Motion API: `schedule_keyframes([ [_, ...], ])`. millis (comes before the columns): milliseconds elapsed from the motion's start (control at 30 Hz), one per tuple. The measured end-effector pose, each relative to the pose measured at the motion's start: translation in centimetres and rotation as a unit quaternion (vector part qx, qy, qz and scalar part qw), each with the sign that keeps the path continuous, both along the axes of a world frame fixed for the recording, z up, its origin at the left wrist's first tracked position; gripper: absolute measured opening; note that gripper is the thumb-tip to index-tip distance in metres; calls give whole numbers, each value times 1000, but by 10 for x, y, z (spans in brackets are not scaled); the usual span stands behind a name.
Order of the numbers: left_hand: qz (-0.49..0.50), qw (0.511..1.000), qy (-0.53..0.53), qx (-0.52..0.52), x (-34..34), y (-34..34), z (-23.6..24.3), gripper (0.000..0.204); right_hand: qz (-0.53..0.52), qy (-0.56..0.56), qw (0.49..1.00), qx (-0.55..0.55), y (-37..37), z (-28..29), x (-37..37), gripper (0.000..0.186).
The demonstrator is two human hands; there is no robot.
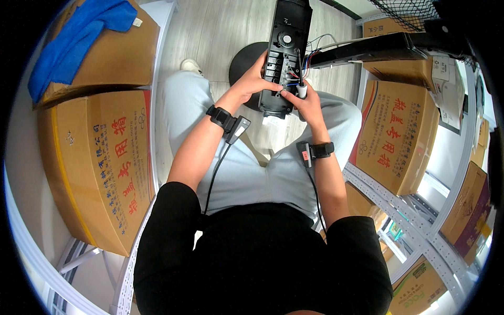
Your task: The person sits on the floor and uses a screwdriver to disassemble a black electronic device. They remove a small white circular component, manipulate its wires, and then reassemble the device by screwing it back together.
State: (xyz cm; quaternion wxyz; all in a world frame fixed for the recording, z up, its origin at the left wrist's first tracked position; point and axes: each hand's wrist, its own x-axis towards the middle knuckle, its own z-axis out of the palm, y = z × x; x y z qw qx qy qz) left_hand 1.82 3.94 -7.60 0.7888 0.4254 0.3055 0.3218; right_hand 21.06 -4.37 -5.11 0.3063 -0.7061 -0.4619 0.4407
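Observation:
A long black plastic housing point(286, 26) is held up over my knees, its inner side facing me. Its lower part shows a terminal block and a bundle of thin coloured wires point(303, 68) leading out to the right. My left hand point(253, 83) grips the housing's left edge, with the thumb laid across its lower part. My right hand point(311, 108) is closed around a screwdriver point(302, 91) with a pale handle, whose dark shaft points away from me along the housing's right side. The right thumb touches the housing near the left thumb. Where the screwdriver's tip rests, I cannot tell.
A black arm point(367, 54) with wires at its end reaches in from the right. Below the housing stands a round black base point(242, 65) on the floor. Cardboard boxes point(100, 168) fill the left shelf, a blue cloth point(79, 44) over one. More boxes point(396, 134) sit on right-hand shelving.

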Motion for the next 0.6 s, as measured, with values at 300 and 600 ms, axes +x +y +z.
schedule_keyframes([
  [300, -1, 1000, 6, -6, 0, 0, 5, 112, -8, 5, 1000, 7, -2, -3, 1, 69],
  [600, 81, 995, -38, -49, 5, 0, 2, 91, 24, 13, 999, -25, -1, 13, -6, 68],
])
